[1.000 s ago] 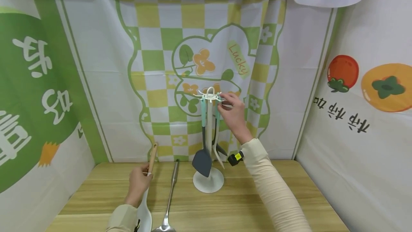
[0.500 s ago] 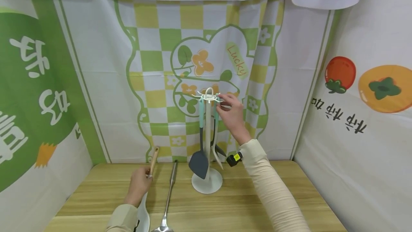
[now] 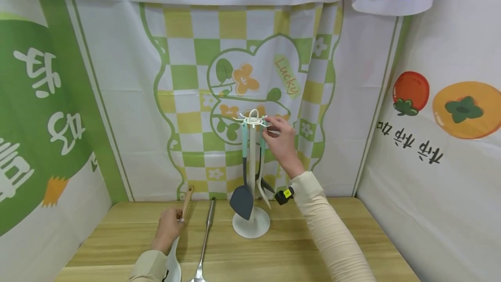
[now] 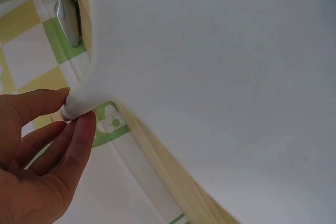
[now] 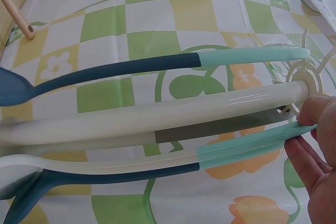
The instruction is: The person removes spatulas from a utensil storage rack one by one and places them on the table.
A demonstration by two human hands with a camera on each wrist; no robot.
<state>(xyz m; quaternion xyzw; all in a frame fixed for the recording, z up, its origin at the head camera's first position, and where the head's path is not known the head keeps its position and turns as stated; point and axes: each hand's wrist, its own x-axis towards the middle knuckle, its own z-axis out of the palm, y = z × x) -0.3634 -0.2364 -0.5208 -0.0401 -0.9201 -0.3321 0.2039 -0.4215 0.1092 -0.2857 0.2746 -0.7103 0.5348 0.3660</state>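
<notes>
With thumb and fingers my left hand (image 3: 168, 229) pinches a white spatula with a wooden handle (image 3: 188, 201) at the handle's lower end. Its broad white blade (image 4: 210, 77) fills most of the left wrist view. A white utensil rack (image 3: 252, 156) stands upright with a ring of hooks on top. At those hooks my right hand (image 3: 281, 142) pinches the upper end of a mint-handled white utensil (image 5: 239, 145). A dark utensil (image 5: 121, 175) hangs close against it. On the rack's left side hangs a dark turner (image 3: 242, 201), also mint-handled.
A long-handled steel utensil (image 3: 206, 234) lies on the wooden table (image 3: 313, 247) between the left hand and the rack; its head runs out of frame. Patterned cloth (image 3: 184, 77) hangs close behind the rack. Printed side walls (image 3: 438, 186) flank the table.
The left hand and spatula have come down slightly. The dark turner has swung a little to the left. The right hand keeps its pinch at the hooks, and the head view tilts slightly upward.
</notes>
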